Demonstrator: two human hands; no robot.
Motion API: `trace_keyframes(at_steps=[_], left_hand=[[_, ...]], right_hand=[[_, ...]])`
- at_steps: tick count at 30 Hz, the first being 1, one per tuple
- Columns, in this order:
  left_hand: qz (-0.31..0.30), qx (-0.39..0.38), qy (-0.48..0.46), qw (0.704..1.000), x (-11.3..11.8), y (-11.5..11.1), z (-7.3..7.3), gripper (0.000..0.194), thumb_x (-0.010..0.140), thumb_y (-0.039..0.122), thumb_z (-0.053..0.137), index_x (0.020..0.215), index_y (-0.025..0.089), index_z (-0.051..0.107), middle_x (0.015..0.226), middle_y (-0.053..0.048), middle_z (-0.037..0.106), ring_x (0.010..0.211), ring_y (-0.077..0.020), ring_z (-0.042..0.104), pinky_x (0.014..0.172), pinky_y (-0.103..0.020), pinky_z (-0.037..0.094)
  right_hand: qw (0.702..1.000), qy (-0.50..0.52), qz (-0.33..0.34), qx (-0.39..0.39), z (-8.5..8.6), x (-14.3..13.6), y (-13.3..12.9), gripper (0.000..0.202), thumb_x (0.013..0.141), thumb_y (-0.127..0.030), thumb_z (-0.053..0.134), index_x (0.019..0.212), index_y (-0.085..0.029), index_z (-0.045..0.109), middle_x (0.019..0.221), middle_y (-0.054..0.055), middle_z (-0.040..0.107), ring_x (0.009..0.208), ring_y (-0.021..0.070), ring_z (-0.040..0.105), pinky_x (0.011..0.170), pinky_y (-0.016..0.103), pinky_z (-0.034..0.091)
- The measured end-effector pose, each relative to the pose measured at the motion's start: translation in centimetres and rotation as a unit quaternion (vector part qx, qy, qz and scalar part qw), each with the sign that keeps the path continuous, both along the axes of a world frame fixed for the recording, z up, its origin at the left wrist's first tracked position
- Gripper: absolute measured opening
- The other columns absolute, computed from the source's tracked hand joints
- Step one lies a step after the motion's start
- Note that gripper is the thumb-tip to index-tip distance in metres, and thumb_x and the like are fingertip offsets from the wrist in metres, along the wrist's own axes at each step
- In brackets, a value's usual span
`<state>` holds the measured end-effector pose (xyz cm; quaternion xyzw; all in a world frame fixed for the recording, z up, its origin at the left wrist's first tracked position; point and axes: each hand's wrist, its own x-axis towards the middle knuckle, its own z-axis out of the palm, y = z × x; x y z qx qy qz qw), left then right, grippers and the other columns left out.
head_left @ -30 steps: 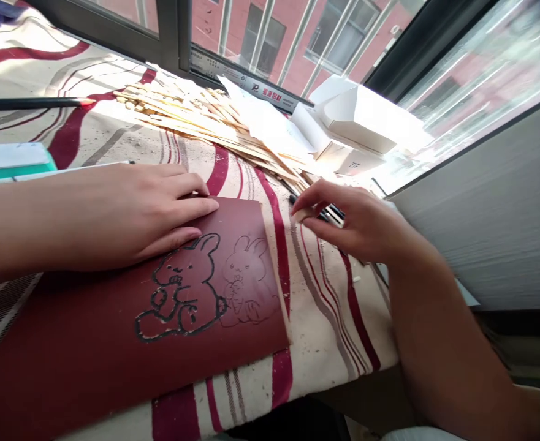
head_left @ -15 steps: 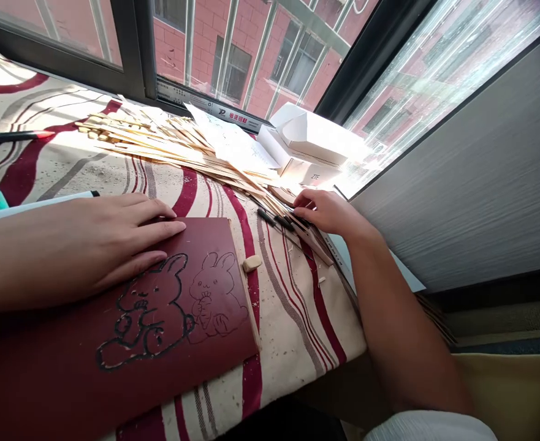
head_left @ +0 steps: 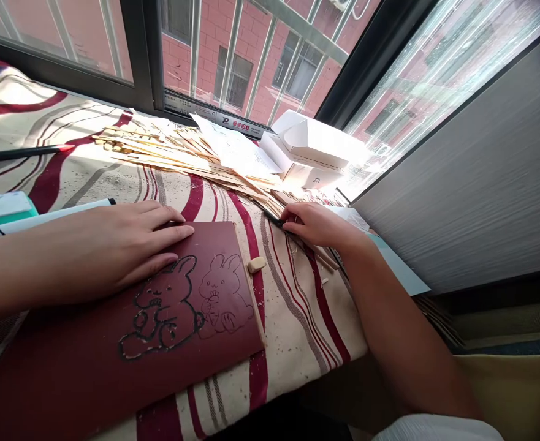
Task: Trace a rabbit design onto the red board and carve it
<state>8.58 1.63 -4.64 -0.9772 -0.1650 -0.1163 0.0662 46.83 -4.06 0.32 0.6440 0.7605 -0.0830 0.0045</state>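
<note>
My left hand (head_left: 132, 245) lies spread on a dark red board (head_left: 90, 380) with two rabbit outlines, one cut in thick dark lines, the other drawn thinly. Its fingers are apart and grip nothing. Beyond the board's right edge, my right hand (head_left: 313, 225) reaches down with bent fingers onto dark pens (head_left: 273, 218) and thin wooden strips (head_left: 233, 177). The fingertips meet around something there that is too small and shadowed to name. A small beige eraser-like block (head_left: 257, 264) sits against the board's right edge.
White boxes (head_left: 315, 150) and a paper sheet (head_left: 239, 147) lie by the window. A red-tipped pencil (head_left: 30, 152) and a teal-and-white object (head_left: 5, 208) are at the left. Crumbs dot the striped cloth (head_left: 297, 361), whose front edge drops off at the lower right.
My right hand has moved slightly left and down onto the dark pens, its fingers closing. My left hand stays on the board. The view has shifted a little.
</note>
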Motion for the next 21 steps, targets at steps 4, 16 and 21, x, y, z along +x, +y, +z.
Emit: trace_keyframes(at_steps=[4, 16, 21], left_hand=[[0.02, -0.025, 0.019, 0.999, 0.2, -0.2, 0.4, 0.063, 0.114, 0.049, 0.023, 0.141, 0.023, 0.074, 0.133, -0.012, 0.075, 0.117, -0.0312, 0.07, 0.1, -0.047, 0.053], [0.037, -0.059, 0.041, 0.997, 0.7, -0.6, 1.0, 0.065, 0.109, 0.052, 0.025, 0.141, 0.022, 0.073, 0.132, -0.016, 0.072, 0.114, -0.0338, 0.07, 0.1, -0.047, 0.055], [0.037, -0.067, 0.041, 0.996, 0.8, -0.6, 0.9, 0.062, 0.109, 0.051, 0.028, 0.141, 0.022, 0.073, 0.133, -0.015, 0.071, 0.115, -0.0334, 0.068, 0.101, -0.045, 0.053]], right_hand=[[0.999, 0.002, -0.03, -0.014, -0.2, -0.1, -0.1, 0.009, 0.09, -0.02, 0.066, 0.083, -0.022, 0.061, 0.089, 0.006, 0.072, 0.078, 0.0217, 0.062, 0.07, 0.033, 0.042], [0.864, 0.43, -0.042, 0.26, 3.0, -1.2, -3.8, 0.003, 0.091, -0.03, 0.069, 0.091, -0.028, 0.066, 0.063, -0.005, 0.048, 0.053, 0.0147, 0.039, 0.053, 0.034, 0.031], [0.765, 0.542, -0.043, 0.345, 2.6, -2.2, -6.4, 0.017, 0.083, -0.031, 0.088, 0.076, -0.025, 0.075, 0.062, -0.003, 0.053, 0.045, 0.0104, 0.038, 0.04, 0.03, 0.024]])
